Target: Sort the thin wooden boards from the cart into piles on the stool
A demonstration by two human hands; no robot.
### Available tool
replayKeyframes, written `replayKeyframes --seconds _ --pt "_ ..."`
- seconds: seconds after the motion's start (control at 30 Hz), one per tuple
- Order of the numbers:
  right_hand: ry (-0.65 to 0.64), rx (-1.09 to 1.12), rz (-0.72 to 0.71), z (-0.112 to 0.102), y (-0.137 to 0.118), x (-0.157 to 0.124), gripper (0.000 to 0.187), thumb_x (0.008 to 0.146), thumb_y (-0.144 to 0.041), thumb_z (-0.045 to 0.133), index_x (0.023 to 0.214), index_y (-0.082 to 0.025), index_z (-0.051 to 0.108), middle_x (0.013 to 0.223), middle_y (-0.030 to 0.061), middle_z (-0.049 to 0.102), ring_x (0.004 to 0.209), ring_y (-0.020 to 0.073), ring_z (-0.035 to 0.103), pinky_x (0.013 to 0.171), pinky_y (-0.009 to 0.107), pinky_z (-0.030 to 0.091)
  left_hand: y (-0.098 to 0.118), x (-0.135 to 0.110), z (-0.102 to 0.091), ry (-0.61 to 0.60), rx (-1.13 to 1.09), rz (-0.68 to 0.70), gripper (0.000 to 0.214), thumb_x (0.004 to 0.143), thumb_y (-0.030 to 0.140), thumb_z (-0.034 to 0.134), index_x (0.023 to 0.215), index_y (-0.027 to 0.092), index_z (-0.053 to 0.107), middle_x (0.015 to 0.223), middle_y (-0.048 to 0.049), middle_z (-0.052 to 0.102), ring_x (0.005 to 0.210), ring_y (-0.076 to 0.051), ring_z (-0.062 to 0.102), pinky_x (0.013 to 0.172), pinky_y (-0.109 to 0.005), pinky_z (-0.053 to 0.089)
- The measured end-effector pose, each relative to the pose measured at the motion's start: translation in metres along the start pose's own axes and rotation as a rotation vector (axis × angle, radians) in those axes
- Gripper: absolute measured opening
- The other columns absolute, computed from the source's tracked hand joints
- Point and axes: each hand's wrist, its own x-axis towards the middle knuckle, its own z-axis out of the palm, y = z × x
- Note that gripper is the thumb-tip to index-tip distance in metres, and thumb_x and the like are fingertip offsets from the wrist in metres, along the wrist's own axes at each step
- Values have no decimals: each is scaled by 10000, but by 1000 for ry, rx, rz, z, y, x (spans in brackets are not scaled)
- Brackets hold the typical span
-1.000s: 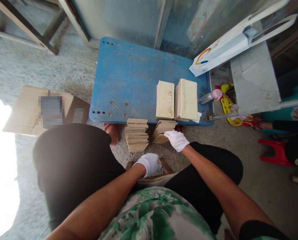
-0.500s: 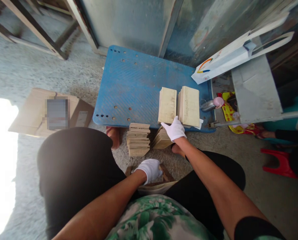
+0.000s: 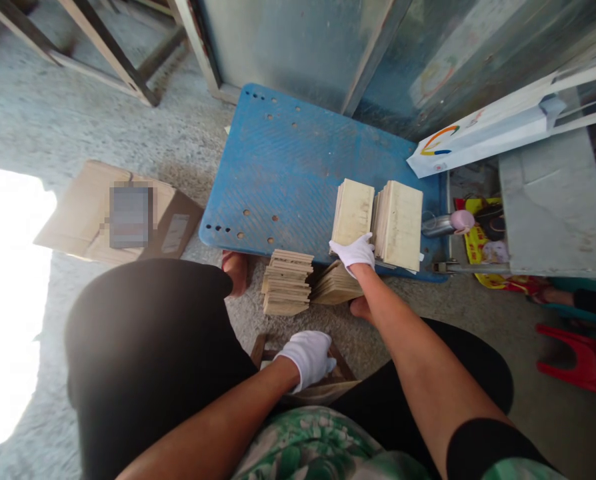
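Observation:
My right hand, in a white glove, grips the near end of the left stack of thin wooden boards, its thumb to the left and its fingers to the right. Close beside it stands the right stack; both rest on a blue plastic platform. Below the platform's front edge are another board stack and a leaning stack on the floor, the latter partly under my right hand. My left hand, also gloved, is curled closed between my legs, near a low wooden frame. What it holds, if anything, is hidden.
A metal bottle with a pink lid lies right of the stacks. Behind it are a white paper bag and a grey panel. A cardboard box stands on the left, a red stool at right, near another person's arm.
The view has shifted, so the platform and stacks appear farther right. My right hand has moved left across the near end of the left stack. My left hand stays closed in its place.

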Motion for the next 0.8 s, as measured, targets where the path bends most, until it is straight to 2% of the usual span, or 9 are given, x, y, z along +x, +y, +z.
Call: replayKeyframes --seconds 0.27,0.6,0.8 --pt "-29 29 72 0 -12 3 1358 545 -684 711 1479 -43 -38 1301 321 367 1138 406 495 874 533 430 -2 2 4 2 -46 -5 363 763 383 522 1016 173 675 1010 -144 704 957 -320 662 813 -396 522" --pt "20 -17 63 2 -13 -2 1364 521 -753 669 1486 -57 2 1271 304 375 1091 395 521 833 504 451 -4 5 10 9 -57 3 371 756 393 518 1008 169 675 993 -144 706 935 -323 668 811 -403 526" --pt "-22 -24 64 -2 -19 -2 1340 556 -661 710 1475 -23 -26 1253 334 415 1112 415 517 847 530 446 -3 5 8 8 -44 -10 377 751 379 519 1023 167 669 1009 -146 702 945 -321 664 816 -402 523"
